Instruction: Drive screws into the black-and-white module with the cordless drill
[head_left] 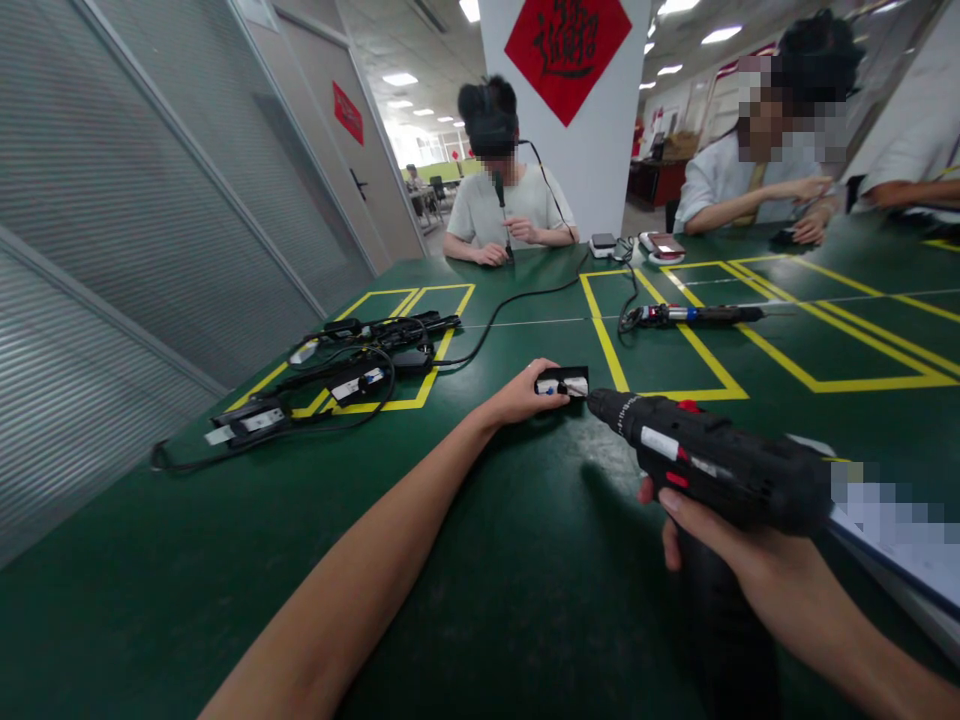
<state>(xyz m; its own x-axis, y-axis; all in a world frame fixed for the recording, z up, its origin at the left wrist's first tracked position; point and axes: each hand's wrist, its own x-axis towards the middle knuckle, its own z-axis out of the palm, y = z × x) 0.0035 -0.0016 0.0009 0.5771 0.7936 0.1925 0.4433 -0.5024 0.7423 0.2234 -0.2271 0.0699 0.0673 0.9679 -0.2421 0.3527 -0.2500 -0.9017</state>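
My right hand (712, 530) is wrapped round the grip of a black cordless drill (720, 450) with red switches. The drill lies level in the air and its chuck points left. My left hand (529, 392) grips a small black box (571, 376) with a white inner face, holding it against the green table. The drill's front end is close to the right side of this box; whether a bit touches it, I cannot tell. My left fingers partly cover the box's near side.
Several black devices with cables (360, 365) lie at the left within yellow tape outlines. A slim electric screwdriver (697, 315) lies at the right, with papers (900, 530) at the right edge. Across the table, a person (510, 200) holds a screwdriver; another person (780, 180) sits farther right.
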